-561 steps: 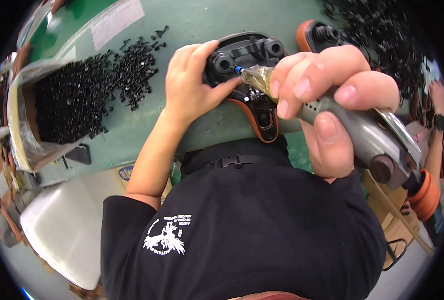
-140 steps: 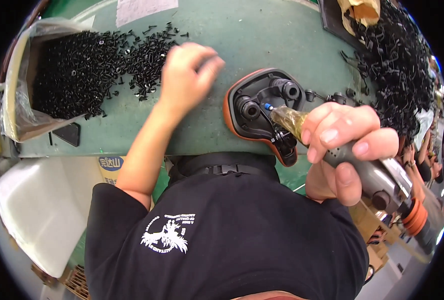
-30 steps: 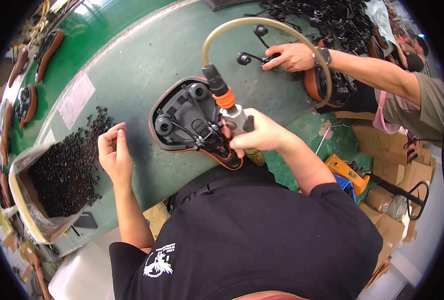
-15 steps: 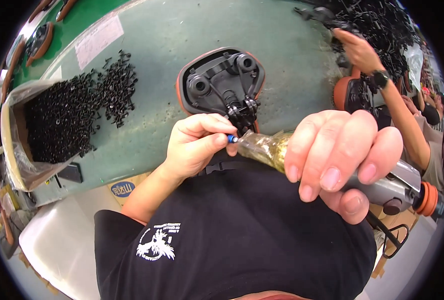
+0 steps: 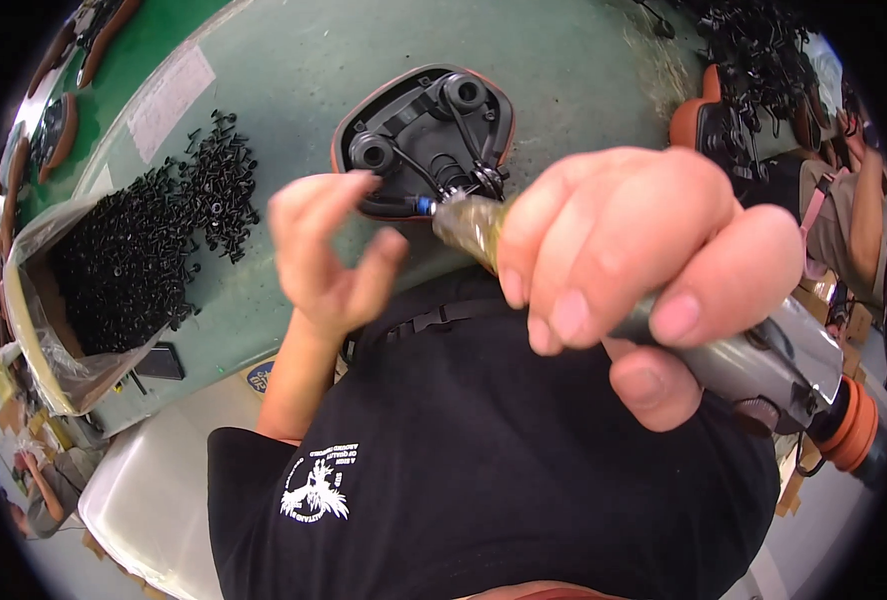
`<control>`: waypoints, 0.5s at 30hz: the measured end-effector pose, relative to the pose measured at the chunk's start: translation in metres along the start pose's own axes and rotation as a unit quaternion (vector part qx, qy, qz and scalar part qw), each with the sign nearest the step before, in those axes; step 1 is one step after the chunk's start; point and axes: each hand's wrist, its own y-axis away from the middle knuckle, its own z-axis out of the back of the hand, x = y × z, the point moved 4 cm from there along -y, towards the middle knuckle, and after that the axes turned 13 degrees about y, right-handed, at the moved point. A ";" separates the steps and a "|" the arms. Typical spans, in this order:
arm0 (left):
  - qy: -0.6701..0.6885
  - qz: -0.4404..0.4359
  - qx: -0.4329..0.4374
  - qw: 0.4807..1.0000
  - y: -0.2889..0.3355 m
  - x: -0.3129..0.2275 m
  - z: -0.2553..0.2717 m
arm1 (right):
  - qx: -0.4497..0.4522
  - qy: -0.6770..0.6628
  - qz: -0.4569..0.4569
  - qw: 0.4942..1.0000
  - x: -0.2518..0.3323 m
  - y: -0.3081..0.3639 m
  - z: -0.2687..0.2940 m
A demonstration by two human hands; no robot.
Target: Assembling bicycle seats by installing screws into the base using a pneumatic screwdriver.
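A bicycle saddle (image 5: 419, 130) lies upside down on the green table (image 5: 294, 60), its black underside, metal rails and brown rim showing. My right hand (image 5: 634, 270) is raised close to the camera and grips a grey pneumatic screwdriver (image 5: 754, 360) with an orange end. The tool's tape-wrapped nose (image 5: 464, 222) points left, with a small blue tip by the saddle's near edge. My left hand (image 5: 329, 255) hovers just left of the tip, fingers spread and curled, holding nothing.
A heap of small black screws (image 5: 179, 215) lies on the table at left, spilling from a plastic-lined box (image 5: 44, 330). Another person (image 5: 849, 210) sits at the far right beside a brown saddle (image 5: 699, 110) and a pile of black parts (image 5: 754, 40).
My left hand has let go of the tool's tip and opened, drawing back to the left. The screwdriver's tip has moved up to the saddle's near edge.
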 end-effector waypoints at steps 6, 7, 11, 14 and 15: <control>-0.147 0.102 -0.037 0.983 0.001 0.037 -0.015 | 0.002 0.032 -0.048 0.998 -0.013 -0.021 -0.004; -0.160 0.076 -0.047 0.983 0.003 0.043 -0.015 | 0.009 0.041 -0.062 0.997 -0.015 -0.022 -0.007; -0.142 0.039 -0.092 0.985 0.004 0.049 -0.018 | -0.021 0.019 -0.050 0.998 -0.044 -0.007 -0.015; -0.129 0.058 -0.103 0.985 0.005 0.049 -0.015 | -0.007 0.030 -0.078 0.997 -0.052 -0.010 -0.025; -0.124 0.086 -0.099 0.984 0.007 0.049 -0.013 | 0.009 0.051 -0.098 0.994 -0.051 -0.012 -0.028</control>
